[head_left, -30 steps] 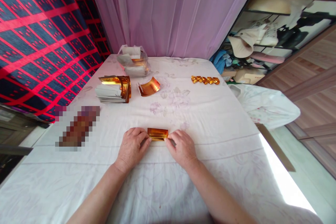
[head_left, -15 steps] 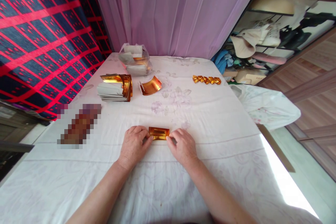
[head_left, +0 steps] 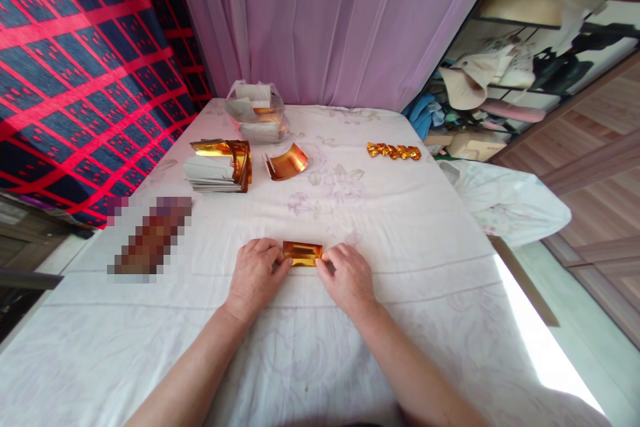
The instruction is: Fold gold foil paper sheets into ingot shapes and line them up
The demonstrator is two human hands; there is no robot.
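A sheet of shiny gold foil paper (head_left: 302,253) lies on the cloth in front of me, its near edge curled. My left hand (head_left: 257,277) pinches its left end between thumb and fingers. At the right end my right hand (head_left: 349,278) grips the near corner in the same way. Farther off, a curved piece of gold paper (head_left: 289,163) rests alone. To its left stands a thick stack of gold and white-backed paper (head_left: 213,170). A row of folded gold foil pieces (head_left: 394,151) sits at the far right.
A clear plastic bag (head_left: 257,113) holding more paper stands at the back left. The table has a white floral cloth (head_left: 400,213). A blurred-out patch (head_left: 150,240) covers something on the left. Beyond the right edge are a white plastic bag (head_left: 520,207) and shelves with shoes and a cap (head_left: 464,85).
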